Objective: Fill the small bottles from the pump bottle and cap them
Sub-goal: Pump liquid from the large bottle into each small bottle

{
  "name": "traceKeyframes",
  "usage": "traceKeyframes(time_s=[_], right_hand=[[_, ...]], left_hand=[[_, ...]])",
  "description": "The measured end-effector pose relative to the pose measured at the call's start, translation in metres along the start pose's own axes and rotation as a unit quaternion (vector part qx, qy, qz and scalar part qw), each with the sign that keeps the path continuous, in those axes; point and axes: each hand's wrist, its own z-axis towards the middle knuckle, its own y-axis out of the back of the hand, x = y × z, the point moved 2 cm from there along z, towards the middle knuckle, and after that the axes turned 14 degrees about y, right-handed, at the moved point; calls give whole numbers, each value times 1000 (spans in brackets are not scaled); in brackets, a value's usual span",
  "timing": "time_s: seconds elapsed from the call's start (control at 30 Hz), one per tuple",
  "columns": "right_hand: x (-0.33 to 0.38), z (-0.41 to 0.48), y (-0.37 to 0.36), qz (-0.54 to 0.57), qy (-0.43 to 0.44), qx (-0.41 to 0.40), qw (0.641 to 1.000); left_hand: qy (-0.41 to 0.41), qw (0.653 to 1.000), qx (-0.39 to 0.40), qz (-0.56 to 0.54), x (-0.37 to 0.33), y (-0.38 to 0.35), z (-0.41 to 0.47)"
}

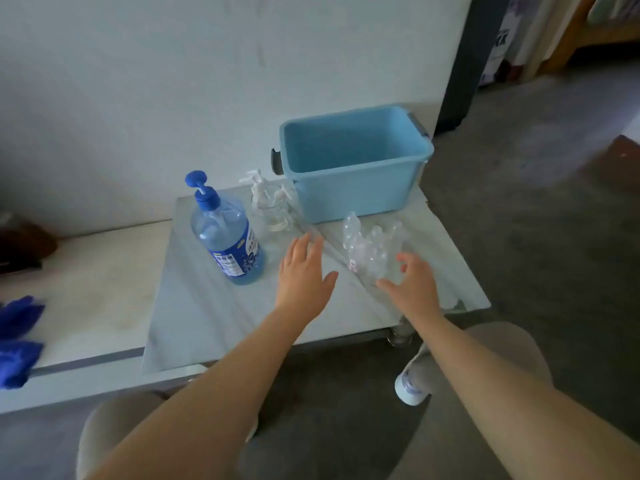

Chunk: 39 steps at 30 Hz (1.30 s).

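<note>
A big clear pump bottle with a blue pump head and blue liquid stands on the left of the marble table. Several small clear bottles stand in a cluster at the right. A clear container holding white pump caps stands between the pump bottle and the bin. My left hand hovers flat over the table's middle with straight fingers, holding nothing. My right hand is spread just in front of the small bottles, its fingers near the closest one, with no grip visible.
A light blue plastic bin stands at the back right of the table, against the white wall. Blue cloth lies on a lower white surface at far left. A white bottle stands on the floor by my knee.
</note>
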Motion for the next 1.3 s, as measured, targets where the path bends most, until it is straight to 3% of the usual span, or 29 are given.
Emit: traceKeyframes(time_s=[0.27, 0.57, 0.7, 0.9, 1.17, 1.3], right_hand=[[14, 14, -32, 89, -87, -57, 991], [4, 15, -38, 62, -99, -97, 988], [25, 7, -28, 52, -23, -108, 992], [95, 15, -17, 85, 130, -43, 987], [173, 34, -40, 172, 163, 40, 971], [193, 43, -54, 154, 179, 52, 970]], left_hand=[[9, 1000, 1, 7, 5, -2, 1], [27, 1000, 12, -5, 16, -5, 3], [26, 999, -13, -26, 24, 9, 8], [4, 994, -82, -75, 43, 62, 8], [7, 971, -64, -232, 69, 146, 8], [5, 966, -119, -229, 91, 186, 31]])
